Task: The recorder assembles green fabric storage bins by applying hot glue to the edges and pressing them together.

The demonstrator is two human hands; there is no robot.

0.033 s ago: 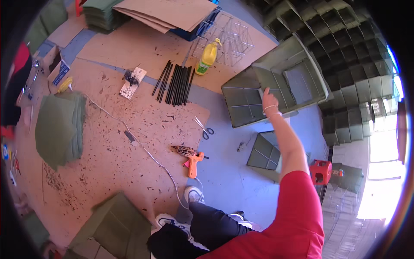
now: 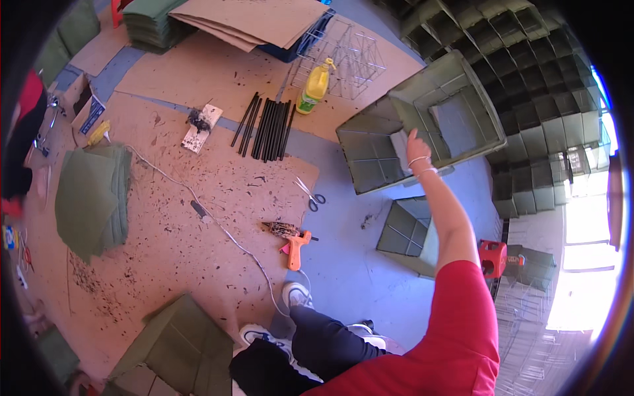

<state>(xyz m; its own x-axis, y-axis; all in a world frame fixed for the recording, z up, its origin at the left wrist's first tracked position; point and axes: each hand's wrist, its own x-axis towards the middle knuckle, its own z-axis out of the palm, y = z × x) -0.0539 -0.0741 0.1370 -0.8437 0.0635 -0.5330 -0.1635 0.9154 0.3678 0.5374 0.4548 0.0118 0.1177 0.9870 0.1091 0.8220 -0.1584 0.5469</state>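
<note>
My right arm, in a red sleeve, reaches out to a large green box (image 2: pixel 370 168) with an open top and thin pale wires along its inner walls. My right hand (image 2: pixel 419 155), with a white band at the wrist, is closed at the box's near rim. One finger or the thumb points up, and the other fingers are mostly hidden. A pale grey patch (image 2: pixel 399 148) shows inside the box beside the hand. Under the near rim stands a smaller green box (image 2: pixel 403 231). My left hand is out of view.
An orange glue gun (image 2: pixel 295 251), scissors (image 2: pixel 312 197), black sticks (image 2: pixel 271 129) and a yellow bottle (image 2: pixel 315 86) lie or stand ahead. Green sheets (image 2: pixel 92 198) are piled left. Another green box (image 2: pixel 178 350) is near my feet. Stacked boxes (image 2: pixel 528 99) rise at right, past a red stool (image 2: pixel 493 259).
My right hand has shifted slightly right along the box's rim. More of the pale grey patch beside it shows. The whole view has moved a little.
</note>
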